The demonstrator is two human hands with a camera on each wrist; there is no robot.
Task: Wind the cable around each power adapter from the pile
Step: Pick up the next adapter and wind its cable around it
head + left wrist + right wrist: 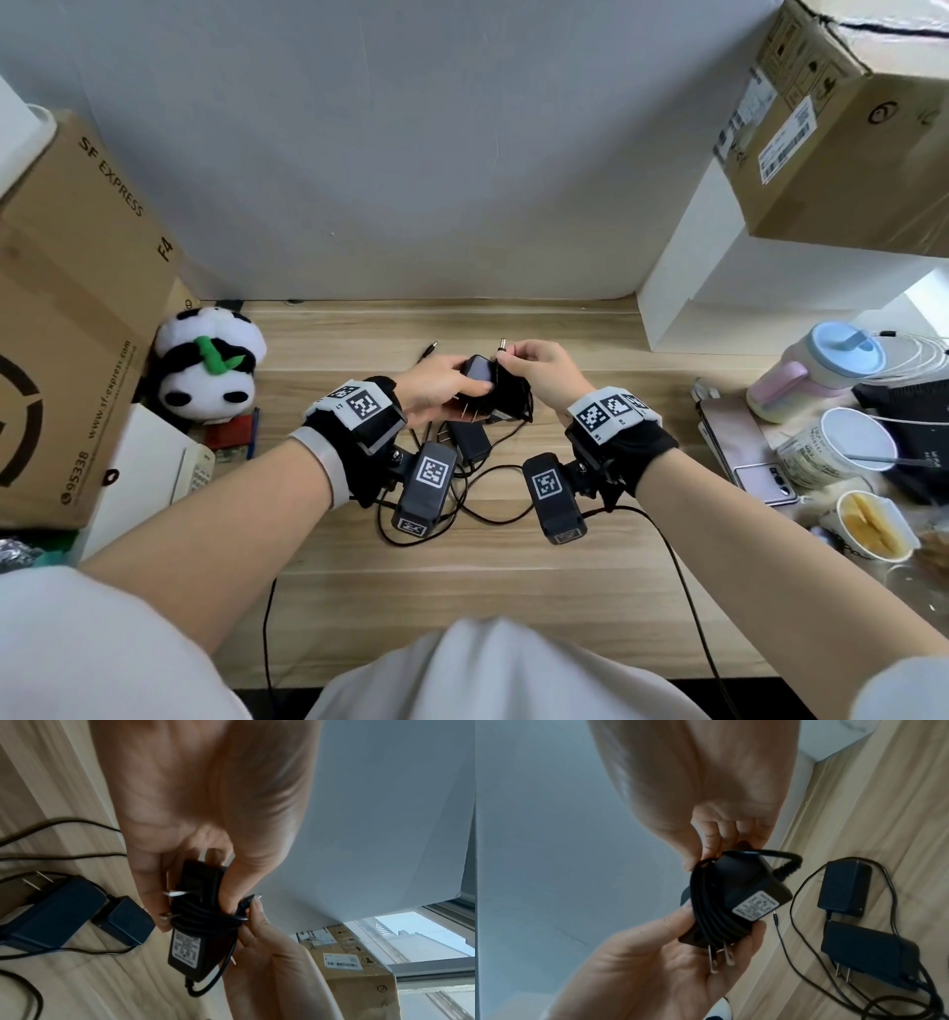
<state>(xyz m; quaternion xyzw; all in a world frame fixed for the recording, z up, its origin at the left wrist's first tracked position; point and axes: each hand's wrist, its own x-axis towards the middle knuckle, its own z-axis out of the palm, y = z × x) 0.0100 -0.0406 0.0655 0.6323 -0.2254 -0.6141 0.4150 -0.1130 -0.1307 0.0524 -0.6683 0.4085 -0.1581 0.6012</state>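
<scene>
My left hand [459, 386] grips a black power adapter [480, 377] above the wooden table [513, 591], prongs pointing toward my palm. Its cable [706, 914] is wrapped around the body in several turns. My right hand [508, 360] pinches the cable's free end, and the barrel plug [501, 344] sticks up above its fingers. In the left wrist view the wound adapter [197, 923] sits between both hands. Two more black adapters [844, 888] [867, 953] lie on the table below with loose, tangled cables.
A panda plush [205, 370] and a cardboard box [67, 308] stand at the left. At the right are a lidded mug [816, 365], a phone [744, 452], cups [842, 452] and a food bowl [873, 524]. Another box [847, 128] sits up on a white shelf.
</scene>
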